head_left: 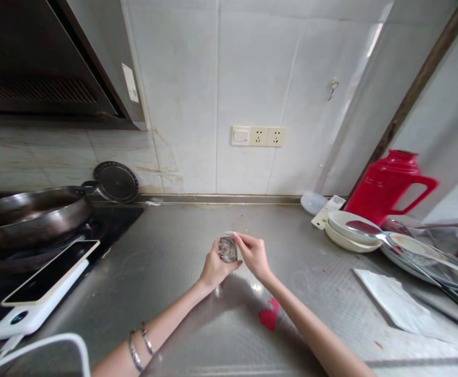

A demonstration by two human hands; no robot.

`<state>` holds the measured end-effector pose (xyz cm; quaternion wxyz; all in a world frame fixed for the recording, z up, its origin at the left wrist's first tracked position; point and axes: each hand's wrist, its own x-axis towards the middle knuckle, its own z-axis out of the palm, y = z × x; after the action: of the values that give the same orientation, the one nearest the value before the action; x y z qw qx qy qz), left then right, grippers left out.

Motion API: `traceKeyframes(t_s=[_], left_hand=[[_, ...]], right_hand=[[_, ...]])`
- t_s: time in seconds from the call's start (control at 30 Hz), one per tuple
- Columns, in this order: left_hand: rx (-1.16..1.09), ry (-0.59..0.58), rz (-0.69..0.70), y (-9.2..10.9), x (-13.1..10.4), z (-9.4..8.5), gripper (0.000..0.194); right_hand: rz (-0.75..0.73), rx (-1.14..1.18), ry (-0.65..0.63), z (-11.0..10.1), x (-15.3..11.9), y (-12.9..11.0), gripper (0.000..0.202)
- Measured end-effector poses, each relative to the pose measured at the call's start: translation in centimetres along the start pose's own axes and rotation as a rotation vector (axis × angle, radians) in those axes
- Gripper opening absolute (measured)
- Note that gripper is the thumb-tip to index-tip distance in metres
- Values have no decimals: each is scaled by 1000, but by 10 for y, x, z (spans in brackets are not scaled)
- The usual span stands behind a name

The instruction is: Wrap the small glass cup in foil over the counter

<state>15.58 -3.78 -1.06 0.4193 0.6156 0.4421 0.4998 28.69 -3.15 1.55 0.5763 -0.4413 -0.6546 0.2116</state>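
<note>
Over the middle of the metal counter, my left hand (214, 268) grips a small, clear, squarish container (228, 250) with its thumb and fingers around the sides. The container looks greyish and see-through, and what is inside is too blurred to name. At the container's upper right edge, my right hand (254, 254) is closed in a pinch. Something thin and whitish shows at those fingertips, too small to make out. Two silver bracelets (135, 350) circle my left wrist.
A metal pan (36, 212) sits on the black stove at left, near a phone (54, 272) and a white power bank (40, 306) with a cable. At right are stacked bowls (350, 235), a red thermos (386, 186), plates with utensils and a white napkin (397, 303).
</note>
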Motion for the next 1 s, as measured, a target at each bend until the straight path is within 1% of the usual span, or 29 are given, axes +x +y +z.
traceKeyframes(t_s=[0.07, 0.13, 0.23, 0.3, 0.37, 0.43, 0.57, 0.67, 0.73, 0.8, 0.83, 0.93, 0.97, 1.0], left_hand=[[13, 3, 10, -3, 0, 0, 62], [42, 5, 31, -5, 1, 1, 61], [174, 22, 83, -6, 2, 0, 58], [274, 35, 114, -6, 3, 0, 54], [313, 38, 145, -5, 3, 0, 52], [294, 33, 170, -4, 4, -1, 51], [254, 49, 160, -4, 7, -4, 46], [235, 37, 136, -7, 10, -6, 51], [206, 20, 140, -8, 10, -7, 56], [191, 18, 146, -8, 10, -7, 60], [195, 19, 141, -7, 10, -7, 61], [247, 38, 106, -4, 8, -6, 65], [270, 49, 93, -3, 7, -6, 68], [291, 59, 88, -2, 6, -6, 71]], right_hand=[[-59, -22, -52, 2, -1, -2, 27], [-158, -58, -91, 2, 1, -5, 24], [-355, -131, -208, 2, 6, -10, 22], [-492, -222, -279, 2, 9, -13, 23], [-603, -341, -292, 3, 9, -15, 23], [-676, -432, -264, 3, 7, -17, 22], [-738, -465, -237, 3, -1, -22, 23], [-739, -412, -230, 1, -7, -24, 24], [-726, -340, -251, -2, -9, -25, 25], [-658, -237, -261, -6, -8, -25, 25], [-581, -185, -239, -7, -5, -25, 24], [-261, -105, -117, -10, 6, -25, 28], [-173, -112, -98, -10, 11, -25, 31], [-118, -130, -105, -9, 16, -24, 33]])
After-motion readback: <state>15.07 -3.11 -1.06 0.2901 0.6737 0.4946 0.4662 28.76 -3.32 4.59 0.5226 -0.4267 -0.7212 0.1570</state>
